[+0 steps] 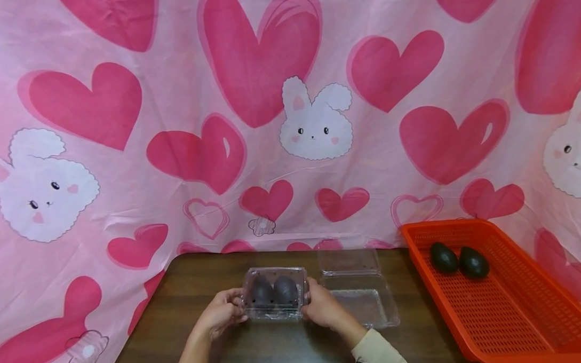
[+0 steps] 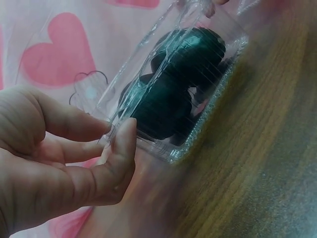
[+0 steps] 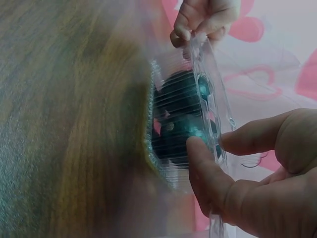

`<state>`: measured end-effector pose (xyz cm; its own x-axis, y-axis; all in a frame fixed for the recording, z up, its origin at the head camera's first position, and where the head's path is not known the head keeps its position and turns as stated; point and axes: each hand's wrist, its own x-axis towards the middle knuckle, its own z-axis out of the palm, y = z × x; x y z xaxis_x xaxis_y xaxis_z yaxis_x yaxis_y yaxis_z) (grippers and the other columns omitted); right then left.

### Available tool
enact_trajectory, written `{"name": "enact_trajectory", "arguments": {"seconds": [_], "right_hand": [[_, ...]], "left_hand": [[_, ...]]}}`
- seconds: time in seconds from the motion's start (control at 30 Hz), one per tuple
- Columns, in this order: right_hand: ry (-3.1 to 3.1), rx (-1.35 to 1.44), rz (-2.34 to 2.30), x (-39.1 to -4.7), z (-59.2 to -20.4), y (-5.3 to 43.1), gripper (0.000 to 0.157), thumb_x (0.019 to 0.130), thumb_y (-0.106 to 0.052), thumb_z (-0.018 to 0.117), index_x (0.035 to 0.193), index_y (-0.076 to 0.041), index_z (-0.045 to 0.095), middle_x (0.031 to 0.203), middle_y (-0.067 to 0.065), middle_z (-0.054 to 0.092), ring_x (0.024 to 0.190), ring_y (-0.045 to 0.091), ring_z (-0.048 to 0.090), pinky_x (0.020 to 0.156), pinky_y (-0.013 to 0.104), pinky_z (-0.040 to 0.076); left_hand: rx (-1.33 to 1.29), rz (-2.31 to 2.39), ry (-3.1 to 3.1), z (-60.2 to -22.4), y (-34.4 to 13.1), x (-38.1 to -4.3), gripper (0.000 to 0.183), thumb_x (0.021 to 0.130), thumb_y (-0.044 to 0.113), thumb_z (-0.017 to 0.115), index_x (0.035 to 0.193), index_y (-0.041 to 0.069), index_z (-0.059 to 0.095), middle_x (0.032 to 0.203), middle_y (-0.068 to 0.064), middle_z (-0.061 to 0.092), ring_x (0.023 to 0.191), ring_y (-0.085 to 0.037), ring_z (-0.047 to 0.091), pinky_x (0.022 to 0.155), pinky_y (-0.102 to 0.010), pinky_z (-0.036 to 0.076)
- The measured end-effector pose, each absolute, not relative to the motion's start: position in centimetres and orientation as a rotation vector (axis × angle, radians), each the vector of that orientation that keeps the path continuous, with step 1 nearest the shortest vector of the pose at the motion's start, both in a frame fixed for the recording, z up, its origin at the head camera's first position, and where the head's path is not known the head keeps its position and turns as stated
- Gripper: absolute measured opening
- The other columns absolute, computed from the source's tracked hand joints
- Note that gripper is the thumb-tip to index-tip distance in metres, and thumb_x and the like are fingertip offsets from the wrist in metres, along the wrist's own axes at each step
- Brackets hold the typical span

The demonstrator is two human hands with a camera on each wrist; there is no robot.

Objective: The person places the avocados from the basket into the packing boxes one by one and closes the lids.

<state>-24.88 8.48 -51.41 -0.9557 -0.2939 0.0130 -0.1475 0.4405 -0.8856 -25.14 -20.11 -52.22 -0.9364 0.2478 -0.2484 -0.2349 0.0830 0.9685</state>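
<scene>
A clear plastic clamshell box (image 1: 276, 312) with its lid down holds two dark green avocados (image 1: 286, 291) side by side. My left hand (image 1: 223, 312) pinches the rim at the box's left end between thumb and fingers. At the opposite end my right hand (image 1: 323, 307) pinches the rim too. In the left wrist view the avocados (image 2: 156, 106) show through the ribbed side, and the thumb and fingers (image 2: 124, 148) meet at the rim. The right wrist view has the box (image 3: 173, 186) close over the wooden table.
To the right of the held box lies another clear clamshell (image 1: 388, 311), its lid folded back. A red-orange plastic basket (image 1: 497, 324) stands on the right with two avocados (image 1: 474, 262) in it. A pink cloth with hearts and rabbits hangs behind the wooden table (image 1: 179, 292).
</scene>
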Motion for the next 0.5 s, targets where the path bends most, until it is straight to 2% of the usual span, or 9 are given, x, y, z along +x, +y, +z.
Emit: {"name": "enact_trajectory", "arguments": {"seconds": [0.1, 0.2, 0.5], "right_hand": [[2.516, -0.358, -1.578, -24.81, -51.46, 8.37, 0.078, 0.074, 0.015, 0.068, 0.145, 0.016, 0.035, 0.094, 0.018, 0.065, 0.082, 0.027, 0.064, 0.057, 0.032, 0.058], [2.474, -0.337, -1.617, -24.75, -51.44, 8.28, 0.079, 0.076, 0.016, 0.066, 0.147, 0.017, 0.031, 0.092, 0.018, 0.064, 0.078, 0.027, 0.065, 0.055, 0.034, 0.060], [2.511, -0.308, -1.589, -24.89, -51.61, 8.16, 0.080, 0.076, 0.016, 0.067, 0.148, 0.017, 0.031, 0.090, 0.016, 0.063, 0.078, 0.025, 0.062, 0.055, 0.030, 0.058]], "left_hand": [[0.001, 1.923, 2.029, -52.28, -19.97, -25.21, 0.061, 0.085, -0.019, 0.050, 0.143, -0.023, 0.032, 0.088, -0.005, 0.047, 0.075, -0.014, 0.051, 0.071, -0.028, 0.063], [-0.016, 1.929, 2.039, -52.32, -19.85, -25.24, 0.060, 0.084, -0.020, 0.049, 0.142, -0.024, 0.033, 0.087, -0.004, 0.048, 0.073, -0.014, 0.052, 0.069, -0.027, 0.063], [-0.045, 1.921, 2.066, -52.24, -19.71, -25.24, 0.060, 0.083, -0.023, 0.049, 0.141, -0.023, 0.035, 0.089, -0.006, 0.047, 0.072, -0.015, 0.052, 0.068, -0.027, 0.063]]}}
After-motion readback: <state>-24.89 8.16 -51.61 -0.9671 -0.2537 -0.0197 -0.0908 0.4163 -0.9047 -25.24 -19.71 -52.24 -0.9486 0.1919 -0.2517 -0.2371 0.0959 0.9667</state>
